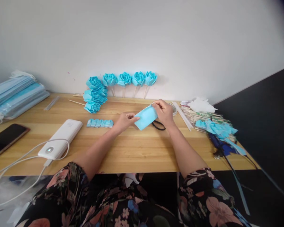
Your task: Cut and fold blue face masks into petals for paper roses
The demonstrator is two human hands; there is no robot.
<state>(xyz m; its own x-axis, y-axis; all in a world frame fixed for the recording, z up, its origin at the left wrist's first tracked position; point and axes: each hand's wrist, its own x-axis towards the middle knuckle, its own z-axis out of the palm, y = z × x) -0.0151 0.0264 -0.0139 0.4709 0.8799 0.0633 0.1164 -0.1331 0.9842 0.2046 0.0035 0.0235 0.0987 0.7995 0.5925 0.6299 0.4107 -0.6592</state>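
Both hands hold a light blue sheet of mask fabric (146,117) just above the wooden table (132,151). My left hand (124,121) pinches its lower left corner. My right hand (164,111) grips its upper right end, fingers closed on it. A black loop, perhaps scissor handles (158,126), lies under the sheet. A folded, pleated blue strip (100,123) rests on the table left of my left hand.
Several blue fabric flowers on sticks (130,79) lean on the wall, more lie in a pile (95,96). A stack of masks (15,94) sits far left, with a phone (6,138), a white power bank (61,138) and cable. Sticks and blue scraps (215,127) crowd the right.
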